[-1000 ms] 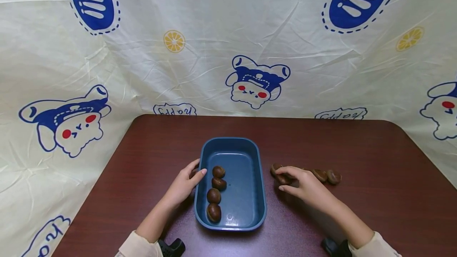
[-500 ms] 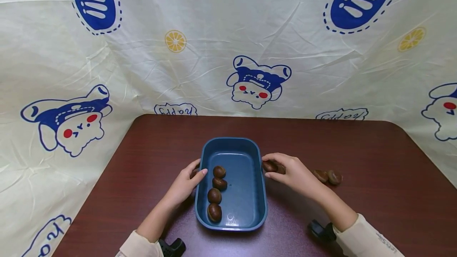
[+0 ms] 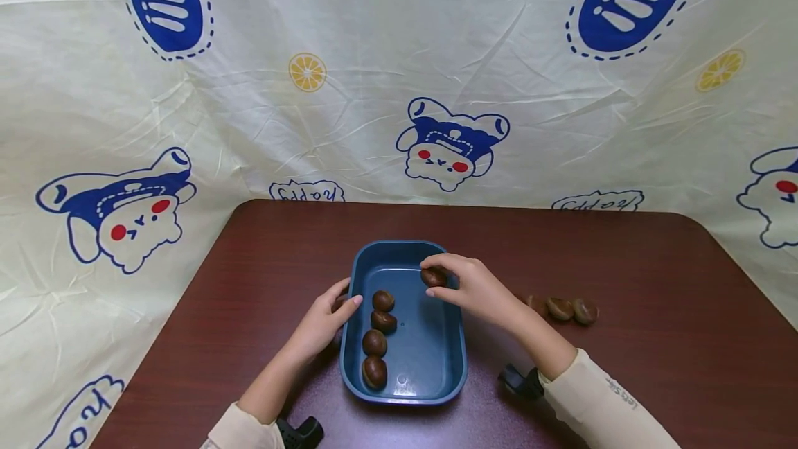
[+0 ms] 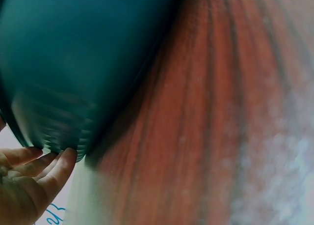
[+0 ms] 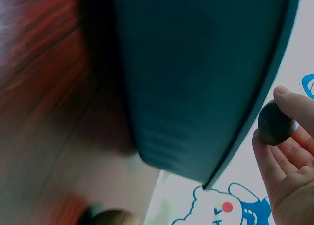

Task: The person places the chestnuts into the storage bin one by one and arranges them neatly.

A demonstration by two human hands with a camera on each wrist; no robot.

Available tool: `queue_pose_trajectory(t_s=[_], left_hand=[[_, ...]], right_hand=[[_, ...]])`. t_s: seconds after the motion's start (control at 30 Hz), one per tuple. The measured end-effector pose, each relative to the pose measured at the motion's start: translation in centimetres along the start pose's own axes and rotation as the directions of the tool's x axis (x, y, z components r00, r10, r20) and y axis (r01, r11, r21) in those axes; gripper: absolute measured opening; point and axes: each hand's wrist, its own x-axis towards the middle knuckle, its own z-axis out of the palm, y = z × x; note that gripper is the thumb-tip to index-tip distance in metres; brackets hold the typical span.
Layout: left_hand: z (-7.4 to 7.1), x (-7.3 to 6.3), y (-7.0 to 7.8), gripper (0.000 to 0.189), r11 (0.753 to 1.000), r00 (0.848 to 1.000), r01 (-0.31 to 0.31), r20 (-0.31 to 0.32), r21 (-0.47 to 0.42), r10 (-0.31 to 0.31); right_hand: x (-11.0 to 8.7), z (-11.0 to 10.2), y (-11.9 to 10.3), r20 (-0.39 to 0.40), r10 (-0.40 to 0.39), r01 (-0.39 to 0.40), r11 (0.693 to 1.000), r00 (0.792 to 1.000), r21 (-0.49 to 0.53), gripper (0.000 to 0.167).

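A blue rectangular tray (image 3: 430, 359) lies lengthwise on the table. Inside, along its left wall, several brown chestnuts (image 3: 375, 343) form a column. My left hand (image 3: 323, 319) holds the tray's left side, thumb at the rim and fingers against the outer wall; the left wrist view shows those fingers (image 4: 61, 173) on the ribbed wall. Over the tray's far right corner, my right hand (image 3: 476, 287) pinches one chestnut (image 3: 433, 276) between thumb and fingers. The right wrist view shows this chestnut (image 5: 275, 124) above the rim's level, beside the tray's outer wall.
Several more chestnuts (image 3: 560, 308) lie in a row on the dark wooden table (image 3: 654, 283), right of the tray; my right forearm partly hides the row. A white printed cloth (image 3: 349, 130) hangs behind the table's far edge.
My right hand has picked up a chestnut from the left end of the row and carried it left over the tray's rim. The left hand and tray have stayed put.
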Motion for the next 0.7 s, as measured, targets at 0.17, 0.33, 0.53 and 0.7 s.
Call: queue_pose_trajectory(t_s=[0.17, 0.33, 0.53, 0.7], left_hand=[[0.0, 0.0, 0.1, 0.051, 1.000, 1.000, 0.000, 0.003, 0.008, 0.000], [-0.1, 0.0, 0.0, 0.053, 1.000, 1.000, -0.014, 0.011, 0.005, 0.014], [-0.1, 0.0, 0.1, 0.052, 1.000, 1.000, -0.005, 0.014, -0.004, 0.005], [-0.1, 0.0, 0.1, 0.051, 1.000, 1.000, -0.009, 0.015, -0.018, 0.009]], right_hand=[[1.6, 0.8, -0.1, 0.038, -0.010, 0.009, 1.000, 0.999, 0.023, 0.039], [3.1, 1.9, -0.1, 0.071, -0.007, 0.005, 0.999, 0.997, 0.034, 0.037], [4.6, 3.4, 0.2, 0.104, 0.012, -0.019, 0.997, 0.995, 0.071, 0.037], [5.3, 4.5, 0.6, 0.120, 0.022, -0.033, 0.995, 0.992, 0.092, 0.035]])
